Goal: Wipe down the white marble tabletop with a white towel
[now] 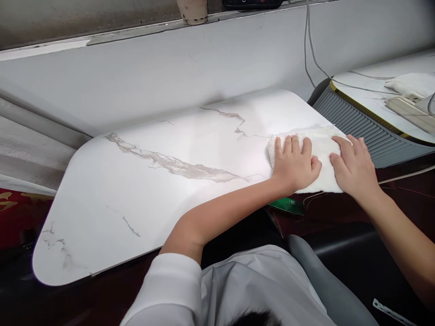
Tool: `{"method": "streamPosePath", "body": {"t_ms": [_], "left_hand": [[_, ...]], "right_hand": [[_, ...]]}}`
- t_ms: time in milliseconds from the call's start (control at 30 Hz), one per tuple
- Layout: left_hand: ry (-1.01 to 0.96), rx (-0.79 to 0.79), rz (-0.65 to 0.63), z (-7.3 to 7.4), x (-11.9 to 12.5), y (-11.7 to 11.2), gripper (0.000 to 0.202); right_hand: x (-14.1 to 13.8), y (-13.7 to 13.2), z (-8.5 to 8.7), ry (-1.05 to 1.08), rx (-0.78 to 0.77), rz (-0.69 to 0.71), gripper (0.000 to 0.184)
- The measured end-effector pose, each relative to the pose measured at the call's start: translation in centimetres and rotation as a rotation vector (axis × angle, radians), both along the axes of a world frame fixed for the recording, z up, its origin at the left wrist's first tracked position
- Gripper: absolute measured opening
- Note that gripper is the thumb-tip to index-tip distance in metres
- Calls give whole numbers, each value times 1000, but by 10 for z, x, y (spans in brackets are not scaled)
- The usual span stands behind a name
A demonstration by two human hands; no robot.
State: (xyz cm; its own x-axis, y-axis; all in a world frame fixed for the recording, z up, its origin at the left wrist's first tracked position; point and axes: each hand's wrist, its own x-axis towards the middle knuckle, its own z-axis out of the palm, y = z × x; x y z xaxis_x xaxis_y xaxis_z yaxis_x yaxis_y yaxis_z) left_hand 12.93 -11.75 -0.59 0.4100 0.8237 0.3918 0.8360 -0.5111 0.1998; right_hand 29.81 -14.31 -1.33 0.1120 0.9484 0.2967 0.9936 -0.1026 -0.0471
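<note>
A fluffy white cloth (321, 151) lies at the right end of a white, marble-patterned tabletop (163, 199), reaching its front edge. On the cloth's left part my left hand (295, 164) rests palm down, fingers spread and pointing away from me. My right hand (355, 166) lies on the right part of the same cloth, its fingers stretched out over the side. Both hands press flat on the cloth without gripping it. Whatever is under the cloth is hidden.
Behind the tabletop runs a pale wall with a ledge bearing a cup (193, 11) and a dark device (251, 3). Grey cables (309, 40) hang at the right. Beyond stands another white surface with a power strip (413, 111). A green object (288, 205) sits below the front edge.
</note>
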Motion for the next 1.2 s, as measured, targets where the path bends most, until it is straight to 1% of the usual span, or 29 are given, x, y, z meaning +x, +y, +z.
{"method": "streamPosePath", "body": {"t_ms": [100,233,300,333,433,500,633,733,833,967,1100,1200], "left_hand": [[0,-5,-5,0,-12,-9,52],[6,-11,2,0,-22,-11,52],[9,-13,5,0,-25,-8,52],[9,-17,3,1,-27,-6,52],[6,-42,-5,2,-32,4,51],[-5,-64,2,3,-36,14,49],[-19,-148,47,5,-45,46,48],[-27,-213,76,7,-53,80,48],[-53,-244,105,7,-63,113,48],[-95,-260,166,7,-76,148,50],[-117,-267,194,4,-87,178,53],[-145,-275,224,1,-93,202,54]], "right_hand": [[-14,-8,3,43,28,36,57],[-34,-4,14,-34,145,235,55],[-39,3,17,-4,113,313,54],[-39,7,18,18,78,329,53],[-41,20,20,49,-8,324,53],[-45,31,21,47,-26,326,53],[-57,65,21,61,-7,378,51],[-68,101,21,83,6,396,48],[-79,138,21,92,9,409,46],[-93,181,21,110,-10,465,46],[-106,214,21,89,-8,496,47],[-115,235,21,60,19,484,47]]}}
